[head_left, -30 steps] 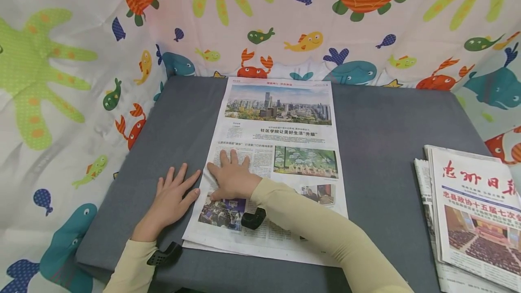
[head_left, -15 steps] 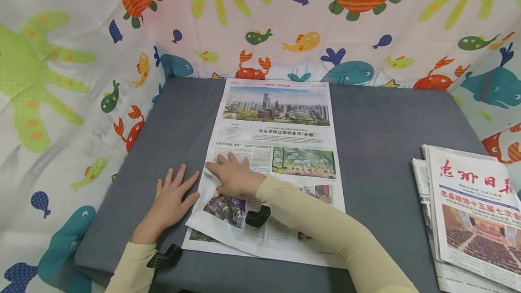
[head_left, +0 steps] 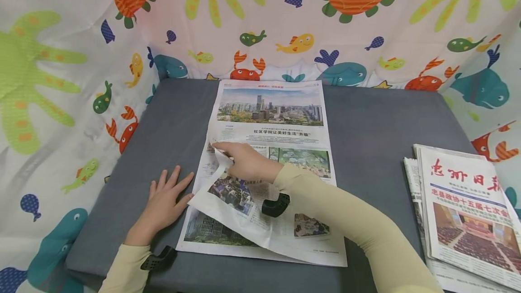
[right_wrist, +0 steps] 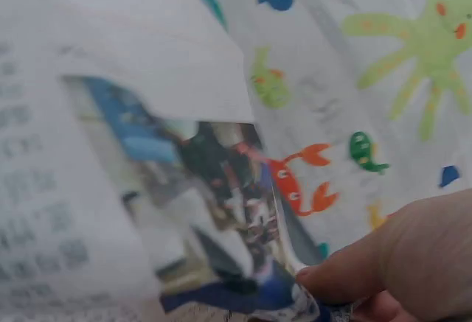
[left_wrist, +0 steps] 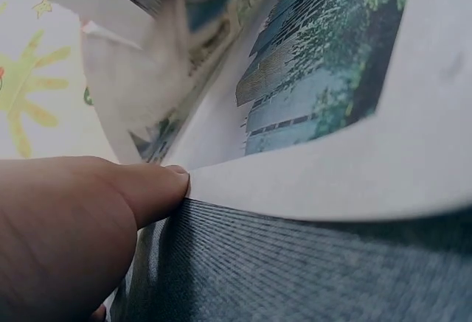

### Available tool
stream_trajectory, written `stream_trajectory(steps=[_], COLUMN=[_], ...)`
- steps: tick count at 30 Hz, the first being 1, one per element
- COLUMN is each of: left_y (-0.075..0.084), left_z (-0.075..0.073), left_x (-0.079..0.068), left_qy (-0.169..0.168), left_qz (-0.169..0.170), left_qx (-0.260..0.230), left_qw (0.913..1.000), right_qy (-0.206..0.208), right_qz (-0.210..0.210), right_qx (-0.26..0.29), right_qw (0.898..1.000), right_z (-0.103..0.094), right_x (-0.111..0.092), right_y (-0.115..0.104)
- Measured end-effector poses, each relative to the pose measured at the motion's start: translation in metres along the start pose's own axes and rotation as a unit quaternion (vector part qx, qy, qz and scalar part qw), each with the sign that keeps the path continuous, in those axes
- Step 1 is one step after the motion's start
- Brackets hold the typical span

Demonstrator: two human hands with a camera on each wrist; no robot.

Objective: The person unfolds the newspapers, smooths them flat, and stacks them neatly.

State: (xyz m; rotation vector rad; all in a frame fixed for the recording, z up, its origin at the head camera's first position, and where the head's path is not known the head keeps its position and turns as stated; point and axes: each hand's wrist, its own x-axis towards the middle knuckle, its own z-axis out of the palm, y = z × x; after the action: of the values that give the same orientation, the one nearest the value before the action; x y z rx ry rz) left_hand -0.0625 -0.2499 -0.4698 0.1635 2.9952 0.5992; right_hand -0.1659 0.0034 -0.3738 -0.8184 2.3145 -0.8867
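Observation:
A newspaper (head_left: 285, 137) lies lengthwise on the grey table. My right hand (head_left: 249, 163) pinches the left edge of its top sheet, which is lifted and curls over toward the right. Below the raised sheet, a lower page with a building photo (head_left: 213, 229) shows. In the right wrist view the thumb (right_wrist: 354, 270) presses on the bent sheet beside a colour photo. My left hand (head_left: 164, 200) lies flat on the table with fingers spread, left of the newspaper. In the left wrist view its thumb (left_wrist: 158, 189) touches the edge of the lower page.
A stack of folded newspapers (head_left: 464, 211) sits at the right side of the grey table (head_left: 378, 148). A curtain (head_left: 260, 8) printed with sea animals hangs behind the table and along its left side.
My right hand has gone from lying flat on the newspaper to pinching its top sheet, lifting the left edge and drawing it rightward. The left hand has stayed in place.

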Motion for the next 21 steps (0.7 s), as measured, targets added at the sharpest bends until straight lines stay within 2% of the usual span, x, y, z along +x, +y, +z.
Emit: stream_trajectory(steps=[6, 12, 18, 21], left_y=[-0.002, 0.000, 0.012, 0.030], left_z=[0.002, -0.001, -0.012, -0.021], left_x=[0.000, 0.001, 0.008, 0.020], left_qy=[-0.007, -0.013, 0.000, 0.011], left_qz=[0.002, 0.001, 0.018, 0.047], left_qx=[-0.012, -0.002, 0.058, 0.083], left_qw=[0.9999, 0.9999, 0.9982, 0.9953], right_qy=[0.046, 0.088, 0.152, 0.186], right_qz=[0.032, 0.025, 0.025, 0.030], right_qx=[0.084, 0.168, 0.155, 0.164], right_qw=[0.995, 0.982, 0.976, 0.968], right_z=[-0.042, -0.087, -0.126, -0.139], right_x=[-0.032, -0.076, -0.131, -0.155], right_y=[-0.007, -0.011, -0.016, -0.017])
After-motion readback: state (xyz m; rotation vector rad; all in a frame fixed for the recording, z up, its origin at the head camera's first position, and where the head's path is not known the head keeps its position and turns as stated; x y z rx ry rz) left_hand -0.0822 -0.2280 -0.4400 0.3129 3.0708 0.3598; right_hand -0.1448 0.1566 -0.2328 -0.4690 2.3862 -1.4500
